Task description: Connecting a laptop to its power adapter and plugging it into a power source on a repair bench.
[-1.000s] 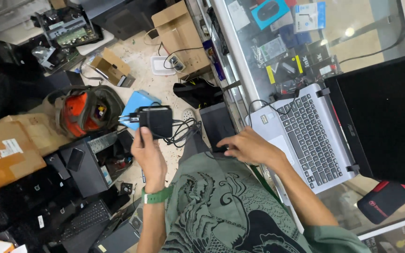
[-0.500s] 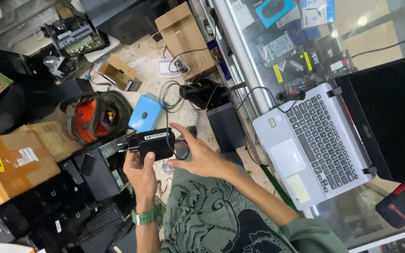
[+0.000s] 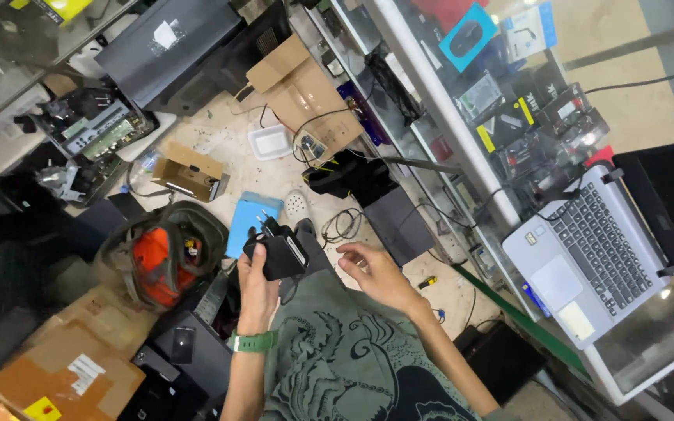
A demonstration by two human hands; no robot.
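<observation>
A boxy black power adapter of smooth matte plastic is held above the littered floor, clamped by the left hand, whose fingers are wrapped around its lower edge. The right hand is held just beside it, fingers apart and empty.

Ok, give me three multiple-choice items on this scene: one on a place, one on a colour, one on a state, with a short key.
1. Where is the open laptop?
A. on the glass counter
B. on the floor
C. on a cardboard box

2. What colour is the band on the left wrist?
A. red
B. green
C. white

3. What is the right hand doing?
A. gripping a cable
B. typing on keys
C. open, holding nothing

Key: 1 A, the laptop sits on the glass top above the display shelves. 2 B, the strap is green. 3 C, its fingers are spread beside the black power adapter, which the left hand holds.
</observation>
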